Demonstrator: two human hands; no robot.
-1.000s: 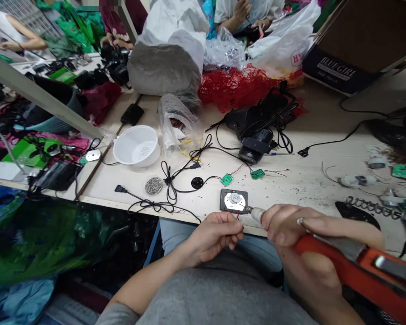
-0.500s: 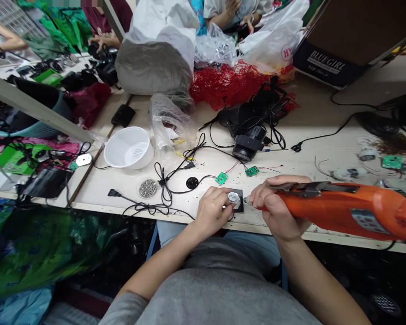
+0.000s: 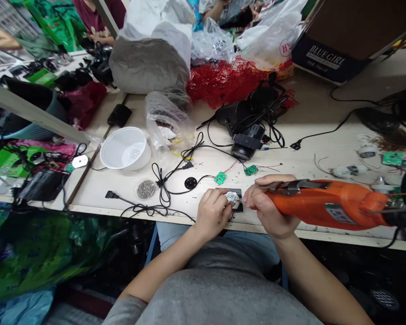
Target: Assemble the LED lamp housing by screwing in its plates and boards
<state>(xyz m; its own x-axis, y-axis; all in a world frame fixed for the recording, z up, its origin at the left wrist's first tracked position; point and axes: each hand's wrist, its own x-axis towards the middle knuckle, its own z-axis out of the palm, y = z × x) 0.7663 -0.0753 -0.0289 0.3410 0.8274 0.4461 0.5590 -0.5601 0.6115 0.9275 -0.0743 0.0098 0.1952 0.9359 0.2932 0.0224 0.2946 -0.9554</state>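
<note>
Right hand [image 3: 274,208] wrapped around an orange power tool [image 3: 329,204], right of centre, left hand [image 3: 212,212] curled against a silver-and-black part [image 3: 232,197], grip unclear, on the worktop [image 3: 311,155] below centre.

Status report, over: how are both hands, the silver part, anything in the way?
Right hand gripping orange power tool. Tool tip close to silver part on black base; left hand touching silver part. Green circuit board beyond, not in the way.

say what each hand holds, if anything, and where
Right hand: the orange tool, by its front end. Left hand: fingers at the silver part's left side; firm grip unclear.
</note>
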